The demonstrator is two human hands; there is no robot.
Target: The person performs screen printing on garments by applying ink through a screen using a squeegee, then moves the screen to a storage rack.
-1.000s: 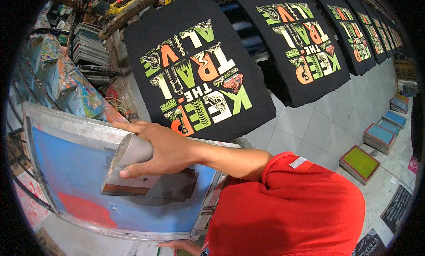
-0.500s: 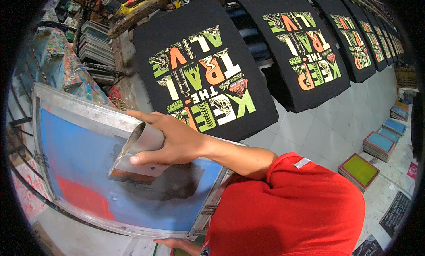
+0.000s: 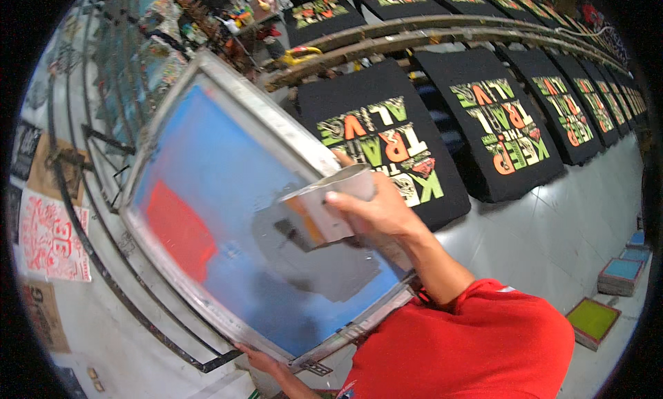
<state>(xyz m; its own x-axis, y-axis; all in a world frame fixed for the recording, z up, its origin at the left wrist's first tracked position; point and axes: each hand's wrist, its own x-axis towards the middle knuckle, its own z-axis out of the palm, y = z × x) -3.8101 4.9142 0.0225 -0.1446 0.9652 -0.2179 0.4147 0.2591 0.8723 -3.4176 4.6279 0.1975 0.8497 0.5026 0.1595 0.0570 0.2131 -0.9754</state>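
Observation:
A screen-printing frame with a pale metal rim is held at a slant before me. Its blue mesh bears a red patch and a dark grey smear. My right hand is closed round a grey squeegee at the frame's right side, thumb on the squeegee's near face; some of its fingers are hidden behind the squeegee and rim. The squeegee lies over the grey smear. At the frame's lower edge, my left hand grips the rim from beneath, its fingers partly hidden. Beyond the frame lies a printed black shirt, partly covered by it.
Several more printed black shirts line up to the right, with another row behind a wooden rail. Black metal bars run along the left. Small framed screens stand on the tiled floor at lower right.
My view has shifted. The frame has turned clockwise and stands more steeply, with both hands still on it. The squeegee has turned along with it, and the shirts appear farther right.

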